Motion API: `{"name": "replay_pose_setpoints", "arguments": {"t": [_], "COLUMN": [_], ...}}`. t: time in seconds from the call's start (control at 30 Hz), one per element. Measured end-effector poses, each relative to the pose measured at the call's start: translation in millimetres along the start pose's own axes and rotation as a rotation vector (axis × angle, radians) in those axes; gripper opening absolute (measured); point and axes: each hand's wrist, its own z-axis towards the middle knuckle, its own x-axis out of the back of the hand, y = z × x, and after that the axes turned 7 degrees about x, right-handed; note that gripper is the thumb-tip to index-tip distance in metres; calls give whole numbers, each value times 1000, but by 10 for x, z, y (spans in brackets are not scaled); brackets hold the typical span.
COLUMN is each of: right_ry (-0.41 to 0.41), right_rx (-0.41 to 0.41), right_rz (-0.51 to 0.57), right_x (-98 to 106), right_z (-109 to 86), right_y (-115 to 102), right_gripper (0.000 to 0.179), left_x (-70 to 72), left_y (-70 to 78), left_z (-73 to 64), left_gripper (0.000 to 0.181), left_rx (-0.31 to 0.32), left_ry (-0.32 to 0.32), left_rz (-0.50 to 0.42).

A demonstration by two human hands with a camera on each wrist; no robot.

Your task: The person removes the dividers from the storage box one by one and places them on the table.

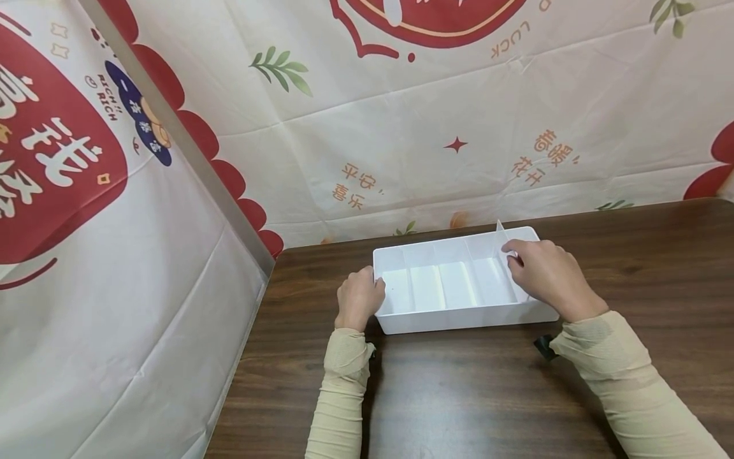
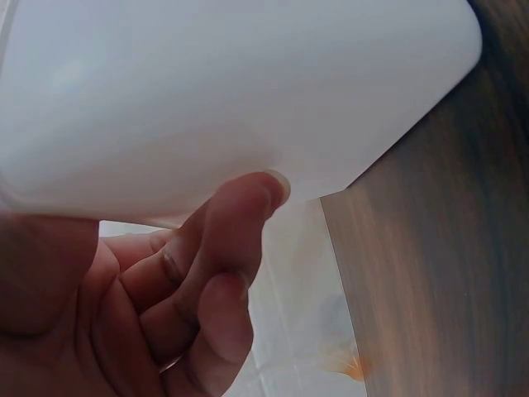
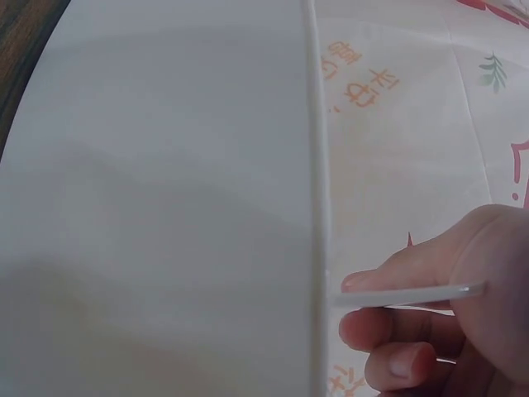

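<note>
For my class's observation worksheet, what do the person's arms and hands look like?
The left sleeve and right sleeve are pale yellowish beige, creased and bunched at the ends. The left hand and right hand wear no gloves. A small black piece shows beside the right sleeve; its purpose is unclear.

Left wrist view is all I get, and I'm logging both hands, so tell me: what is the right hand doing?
Observer: The right hand pinches a thin white divider.
Operator: At which end of the tray?
Observer: Near the end opposite the left hand.
Operator: Is the divider wholly below the rim?
Observer: No, part of it stands above the rim in the right wrist view.
</note>
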Motion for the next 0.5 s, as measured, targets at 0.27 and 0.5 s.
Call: {"name": "replay_pose_setpoints", "arguments": {"t": [0.27, 0.5], "right_ry": [8, 16], "right_rx": [-4, -2], "right_rz": [3, 2], "right_x": [37, 58], "right_z": [-1, -9], "right_y": [-16, -25], "right_gripper": [24, 23], "left_x": [5, 2], "left_y": [6, 2], "left_z": [7, 11], "left_gripper": [21, 22], "left_rx": [14, 18], "left_ry": [-16, -19], "left_rz": [-4, 3]}}
